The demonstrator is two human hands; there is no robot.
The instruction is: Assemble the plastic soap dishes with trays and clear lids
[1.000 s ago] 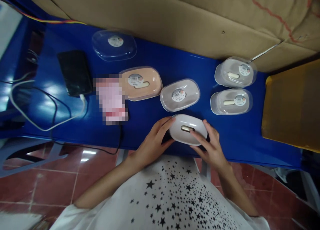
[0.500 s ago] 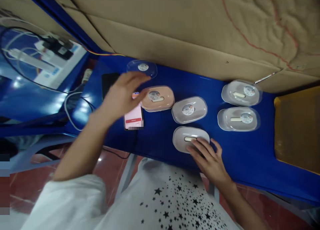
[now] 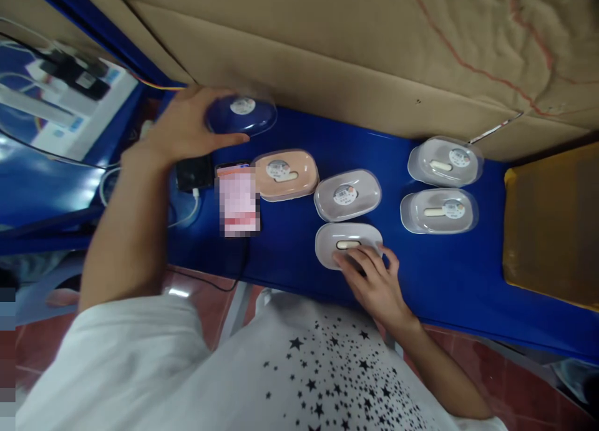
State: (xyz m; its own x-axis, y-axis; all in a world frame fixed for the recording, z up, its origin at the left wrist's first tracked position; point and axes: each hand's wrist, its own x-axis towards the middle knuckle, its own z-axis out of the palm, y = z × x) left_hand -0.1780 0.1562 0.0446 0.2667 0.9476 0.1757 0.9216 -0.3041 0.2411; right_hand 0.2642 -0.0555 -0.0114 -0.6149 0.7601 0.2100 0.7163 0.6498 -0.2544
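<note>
My left hand (image 3: pixel 187 125) reaches to the far left of the blue table (image 3: pixel 290 250) and has its fingers closed round the edge of a clear plastic lid (image 3: pixel 243 115) with a round sticker. My right hand (image 3: pixel 372 281) lies with fingers spread on the near edge of an open white soap-dish base (image 3: pixel 341 241) that has a beige piece in its middle. Behind that base stands a grey dish with a clear lid (image 3: pixel 347 196), and to its left a peach dish with a lid (image 3: pixel 284 174).
Two more lidded white dishes (image 3: pixel 444 161) (image 3: pixel 438 211) sit at the right. A phone (image 3: pixel 238 200) and a black pack with a white cable (image 3: pixel 194 175) lie left of the dishes. Brown cardboard (image 3: pixel 374 57) backs the table, and a yellow box (image 3: pixel 552 225) stands at the right.
My left hand left the white base, swung up and left, and closed on the clear lid at the back. My right hand stayed on the base.
</note>
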